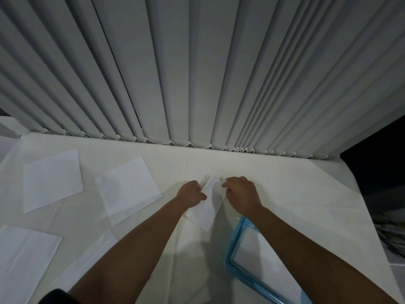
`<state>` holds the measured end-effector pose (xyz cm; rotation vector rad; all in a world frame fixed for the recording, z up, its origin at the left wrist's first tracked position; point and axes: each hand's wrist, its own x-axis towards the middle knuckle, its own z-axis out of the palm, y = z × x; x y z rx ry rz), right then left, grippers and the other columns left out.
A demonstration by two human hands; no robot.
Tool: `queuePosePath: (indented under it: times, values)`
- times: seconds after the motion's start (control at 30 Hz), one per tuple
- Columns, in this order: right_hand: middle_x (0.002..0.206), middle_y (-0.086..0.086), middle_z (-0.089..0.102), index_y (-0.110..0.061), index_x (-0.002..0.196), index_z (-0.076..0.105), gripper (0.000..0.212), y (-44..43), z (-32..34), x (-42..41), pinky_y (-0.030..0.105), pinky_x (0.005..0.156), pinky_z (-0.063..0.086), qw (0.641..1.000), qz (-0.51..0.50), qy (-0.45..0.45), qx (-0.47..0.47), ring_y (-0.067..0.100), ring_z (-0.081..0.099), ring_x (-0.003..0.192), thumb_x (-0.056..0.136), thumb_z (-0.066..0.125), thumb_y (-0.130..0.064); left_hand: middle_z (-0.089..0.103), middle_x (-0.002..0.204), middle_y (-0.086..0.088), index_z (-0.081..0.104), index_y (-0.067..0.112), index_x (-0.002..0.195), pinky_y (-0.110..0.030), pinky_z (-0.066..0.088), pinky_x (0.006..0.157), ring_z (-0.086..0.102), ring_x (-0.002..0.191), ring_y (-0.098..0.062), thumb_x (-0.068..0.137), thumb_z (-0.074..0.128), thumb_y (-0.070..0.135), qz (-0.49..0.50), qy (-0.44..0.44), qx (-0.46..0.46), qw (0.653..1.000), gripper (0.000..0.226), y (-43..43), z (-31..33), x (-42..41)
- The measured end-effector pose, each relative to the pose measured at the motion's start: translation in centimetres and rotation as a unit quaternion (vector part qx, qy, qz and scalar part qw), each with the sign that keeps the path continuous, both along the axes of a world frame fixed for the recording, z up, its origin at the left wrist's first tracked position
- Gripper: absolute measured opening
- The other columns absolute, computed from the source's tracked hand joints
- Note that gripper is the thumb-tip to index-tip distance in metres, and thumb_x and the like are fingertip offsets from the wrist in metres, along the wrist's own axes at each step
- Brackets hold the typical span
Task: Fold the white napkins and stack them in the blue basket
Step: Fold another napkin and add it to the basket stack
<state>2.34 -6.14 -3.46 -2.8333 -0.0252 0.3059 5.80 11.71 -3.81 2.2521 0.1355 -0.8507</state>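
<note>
**Q:** State of the hands?

**A:** The left hand (pixel 191 194) and right hand (pixel 241 193) both have curled fingers. Each pinches the far end of one white napkin (pixel 205 210), which hangs creased between them over the desk (pixel 274 183).

**Q:** Location of the blue basket (pixel 234 242)?

**A:** Near right of the desk, partly under the right forearm and just beside the held napkin's near corner. A stacked napkin (pixel 258 260) lies flat inside it.

**Q:** Other napkins?

**A:** The far-left napkin (pixel 51 178), middle napkin (pixel 128 187) and near-left napkin (pixel 24 257) lie flat and apart from one another.
</note>
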Motion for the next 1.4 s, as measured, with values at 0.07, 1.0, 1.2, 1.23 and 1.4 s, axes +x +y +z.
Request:
queuePosePath:
  times: [0.07,1.0,1.2,1.23,1.4]
  values:
    - [0.127,-0.007,0.063,-0.025,0.113,0.069,0.032,0.4,1.0,-0.9,0.033,0.094,0.039,0.999,-0.021,-0.020,0.021,0.022,0.053,0.116,0.090,0.049,-0.015,0.060,0.095,-0.010,0.059,0.010,0.089,-0.029,0.045,0.064,0.059,0.086,-0.027,0.076,0.073,0.017,0.064,0.023,-0.060,0.996,0.020,0.5,0.6,-0.2]
    - [0.063,0.005,0.052,-0.008,0.067,0.059,0.021,-1.4,7.5,-16.5,0.023,0.057,0.046,0.654,-0.484,0.015,0.581,0.013,0.045,0.056,0.086,0.068,-0.009,0.071,0.103,-0.012,0.062,0.005,0.107,-0.033,0.053,0.086,0.068,0.093,-0.022,0.091,0.061,0.015,0.383,0.087,-0.504,0.770,0.019,-5.2,7.0,-12.9]
    - [0.063,0.006,0.056,-0.008,0.068,0.060,0.020,-4.0,7.1,-20.5,0.024,0.058,0.046,0.705,-0.479,-0.027,0.522,0.014,0.050,0.058,0.088,0.064,-0.007,0.070,0.097,-0.008,0.062,0.007,0.104,-0.030,0.053,0.084,0.067,0.088,-0.019,0.090,0.063,0.017,0.355,0.071,-0.468,0.806,0.017,-5.8,6.5,-15.5]
    - [0.064,0.005,0.057,-0.009,0.069,0.061,0.018,-4.4,7.0,-21.2,0.024,0.058,0.045,0.714,-0.476,-0.032,0.513,0.014,0.052,0.059,0.088,0.064,-0.008,0.071,0.093,-0.008,0.064,0.007,0.100,-0.027,0.056,0.079,0.068,0.083,-0.018,0.090,0.063,0.019,0.341,0.059,-0.448,0.825,0.016,-5.8,6.5,-16.0]
    - [0.068,0.005,0.061,-0.012,0.075,0.064,0.012,-6.0,6.2,-23.7,0.027,0.058,0.042,0.749,-0.472,-0.056,0.461,0.016,0.055,0.061,0.086,0.067,-0.014,0.068,0.081,-0.006,0.069,0.014,0.078,-0.028,0.054,0.075,0.062,0.072,-0.017,0.088,0.064,0.031,0.270,-0.029,-0.305,0.913,0.020,-5.5,5.8,-18.0]
